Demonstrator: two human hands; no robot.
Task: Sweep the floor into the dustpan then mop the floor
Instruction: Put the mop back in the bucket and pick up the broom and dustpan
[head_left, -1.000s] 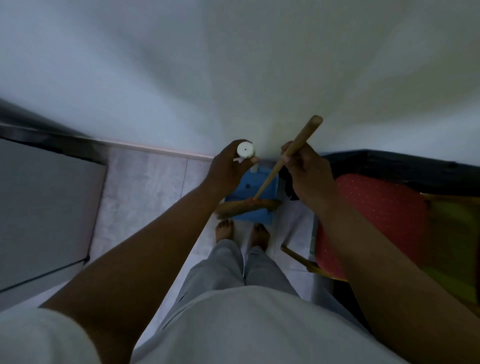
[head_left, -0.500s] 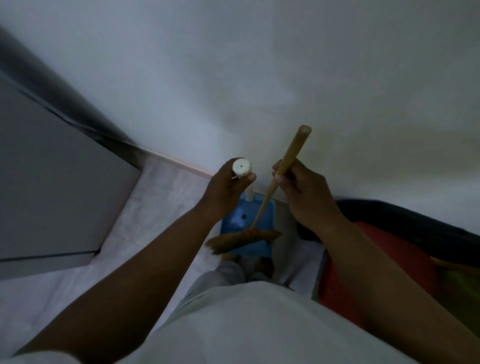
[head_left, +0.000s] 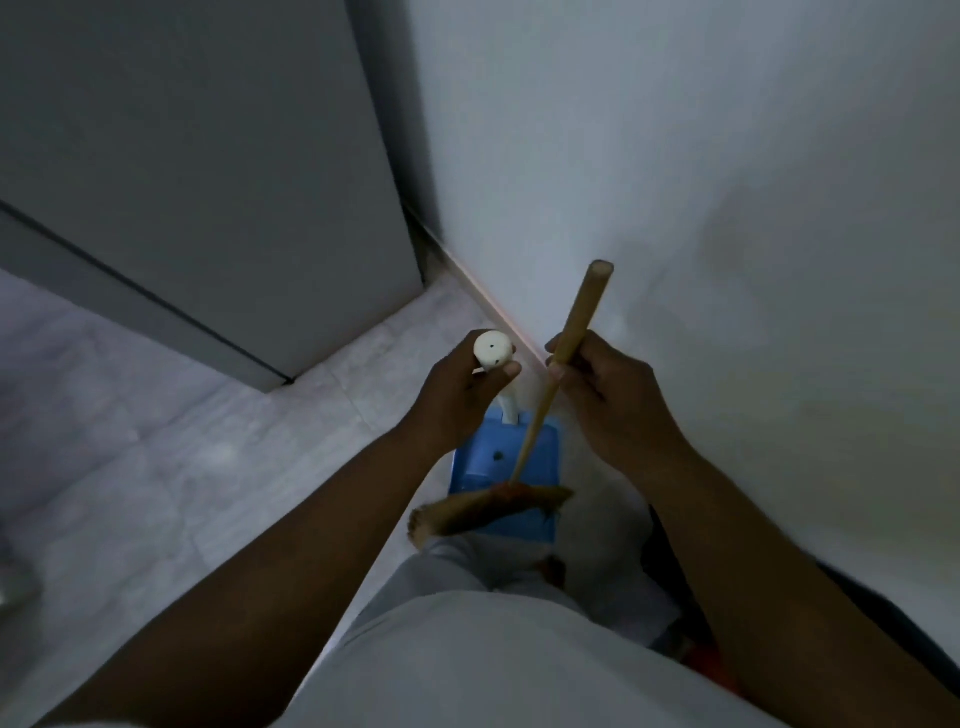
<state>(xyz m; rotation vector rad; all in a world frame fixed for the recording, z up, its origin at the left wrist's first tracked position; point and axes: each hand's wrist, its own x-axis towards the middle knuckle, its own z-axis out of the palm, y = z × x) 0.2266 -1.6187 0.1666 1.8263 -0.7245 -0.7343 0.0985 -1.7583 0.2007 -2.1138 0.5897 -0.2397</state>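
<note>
Wooden broom stick in right hand: fingers curled round the shaft just below its top end. The stick is tilted, running down and left to the bristles. Bristles lie across the front of the blue dustpan.

Dustpan is low over the floor, close to the wall, just ahead of the person's legs. Cannot tell whether it rests on the floor.

Its white upright handle is gripped at the top by the left hand, fingers and thumb wrapped round, rounded cap showing above. Hands are near each other, not touching.

Grey cabinet stands upper left, meeting the wall at the corner. Floor is pale tile. Light is dim; dustpan contents cannot be made out. Red object low right, beside the right forearm, too little visible to identify.
</note>
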